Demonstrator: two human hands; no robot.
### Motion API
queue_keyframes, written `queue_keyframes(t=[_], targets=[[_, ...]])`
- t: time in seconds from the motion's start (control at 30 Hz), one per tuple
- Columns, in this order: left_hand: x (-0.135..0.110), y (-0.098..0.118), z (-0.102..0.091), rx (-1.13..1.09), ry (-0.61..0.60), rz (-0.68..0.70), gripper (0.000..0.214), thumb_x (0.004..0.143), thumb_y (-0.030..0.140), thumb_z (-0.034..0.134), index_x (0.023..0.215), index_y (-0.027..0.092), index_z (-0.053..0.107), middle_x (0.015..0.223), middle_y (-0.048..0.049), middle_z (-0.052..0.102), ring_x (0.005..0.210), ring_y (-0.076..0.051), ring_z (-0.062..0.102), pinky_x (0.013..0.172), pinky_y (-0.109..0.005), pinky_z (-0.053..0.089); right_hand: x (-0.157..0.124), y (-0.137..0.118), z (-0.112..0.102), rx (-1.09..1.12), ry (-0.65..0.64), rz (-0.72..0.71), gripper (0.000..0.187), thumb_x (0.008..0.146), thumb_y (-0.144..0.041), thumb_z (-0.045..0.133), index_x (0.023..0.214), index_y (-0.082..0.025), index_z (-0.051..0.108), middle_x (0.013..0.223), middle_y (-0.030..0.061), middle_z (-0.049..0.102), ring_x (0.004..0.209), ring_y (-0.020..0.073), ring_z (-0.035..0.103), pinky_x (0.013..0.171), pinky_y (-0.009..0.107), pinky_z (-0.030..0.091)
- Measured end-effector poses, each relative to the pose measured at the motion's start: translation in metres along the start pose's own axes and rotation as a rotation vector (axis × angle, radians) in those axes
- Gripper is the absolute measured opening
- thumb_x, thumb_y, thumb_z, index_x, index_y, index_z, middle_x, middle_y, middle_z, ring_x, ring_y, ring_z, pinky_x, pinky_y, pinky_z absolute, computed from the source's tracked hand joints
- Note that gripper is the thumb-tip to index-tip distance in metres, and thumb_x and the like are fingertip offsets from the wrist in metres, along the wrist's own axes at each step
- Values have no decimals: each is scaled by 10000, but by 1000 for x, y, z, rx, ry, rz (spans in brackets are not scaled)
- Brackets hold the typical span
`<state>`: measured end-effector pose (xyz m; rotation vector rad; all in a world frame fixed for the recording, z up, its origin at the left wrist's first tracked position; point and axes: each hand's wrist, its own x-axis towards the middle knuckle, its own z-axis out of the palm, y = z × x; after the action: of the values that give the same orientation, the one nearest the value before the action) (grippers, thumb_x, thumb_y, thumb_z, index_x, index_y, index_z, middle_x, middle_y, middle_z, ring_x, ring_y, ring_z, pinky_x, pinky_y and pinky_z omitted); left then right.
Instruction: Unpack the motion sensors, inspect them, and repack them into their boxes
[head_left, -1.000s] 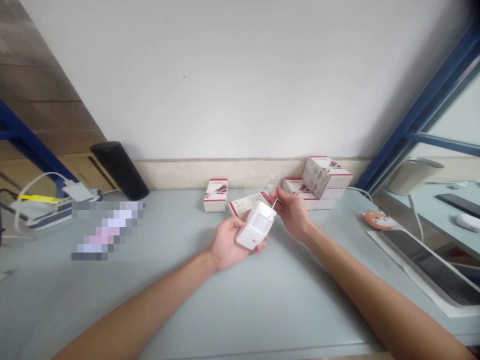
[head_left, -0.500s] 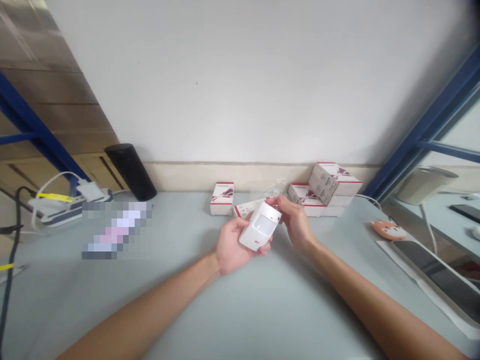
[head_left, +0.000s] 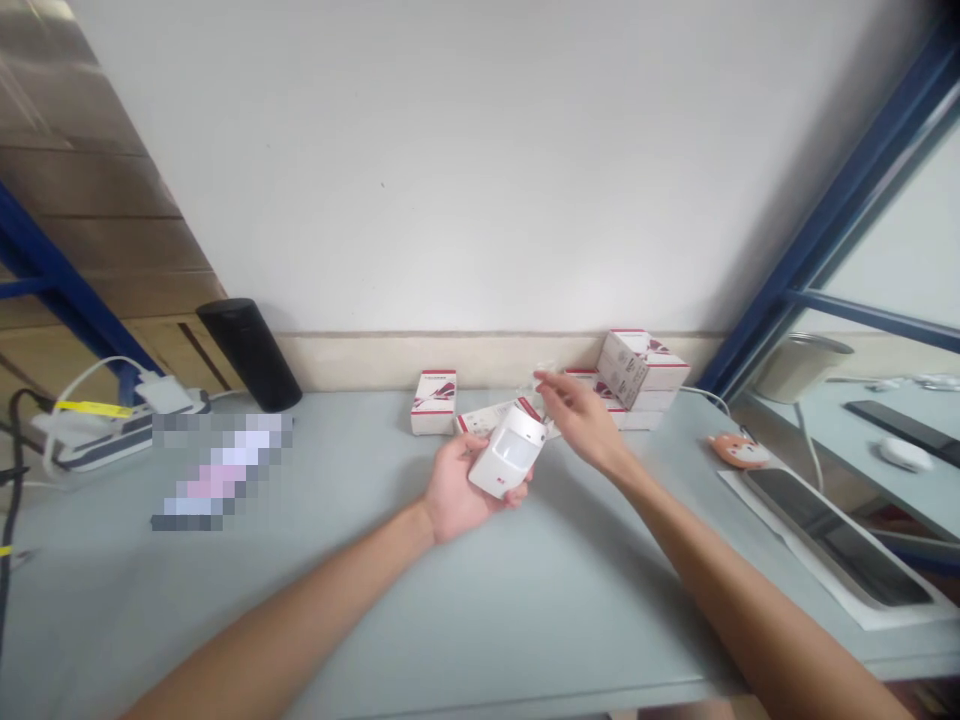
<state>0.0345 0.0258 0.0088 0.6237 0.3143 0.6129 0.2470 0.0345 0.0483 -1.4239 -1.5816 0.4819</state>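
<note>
A white motion sensor (head_left: 508,453) with a pale curved window and a small red mark rests tilted in my left hand (head_left: 460,492). The thumb and fingers of that hand hold it by its sides. My right hand (head_left: 581,415) is above and right of the sensor, apart from it, with loosely bent fingers and nothing visible in them. Its fingertips are close to a crumpled clear plastic bag (head_left: 541,376). A flat white and red box (head_left: 487,417) lies behind the sensor, partly hidden by it.
One small box (head_left: 433,402) stands left of the hands; several stacked boxes (head_left: 643,368) stand right. A black cylinder (head_left: 249,355) and a power strip (head_left: 131,430) are at left. An orange animal-faced item (head_left: 739,450) and a phone-like dark slab (head_left: 836,535) lie at right.
My right hand has drawn away from the top of the sensor, upward toward the plastic bag. My left hand still holds the sensor. The view has shifted slightly.
</note>
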Motion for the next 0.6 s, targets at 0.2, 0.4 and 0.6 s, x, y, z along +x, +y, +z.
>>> queue_keyframes(t=[0.2, 0.4, 0.6], targets=[[0, -1, 5, 24, 41, -3, 440, 789, 351, 566, 1168, 141, 640, 893, -161, 691, 700, -250, 593, 638, -338, 372, 55, 22, -3, -670, 80, 64, 412, 965, -345, 529, 1156, -90, 791, 1353, 277, 637, 1348, 455, 432, 1098, 562, 311], [1, -3, 4, 6, 48, 7, 411, 790, 342, 578, 1161, 169, 621, 902, -125, 686, 709, -253, 614, 611, -344, 376, 73, 29, 16, -758, 97, 63, 339, 956, -330, 554, 1022, -115, 808, 1326, 267, 631, 1343, 453, 403, 1093, 558, 270], [2, -2, 4, -26, 64, -7, 420, 786, 315, 593, 1185, 185, 598, 930, -112, 677, 719, -256, 630, 613, -345, 377, 63, 21, -2, -655, 201, -17, 411, 1028, -381, 413, 1157, -162, 735, 1248, 202, 674, 1260, 372, 478, 1076, 477, 342]])
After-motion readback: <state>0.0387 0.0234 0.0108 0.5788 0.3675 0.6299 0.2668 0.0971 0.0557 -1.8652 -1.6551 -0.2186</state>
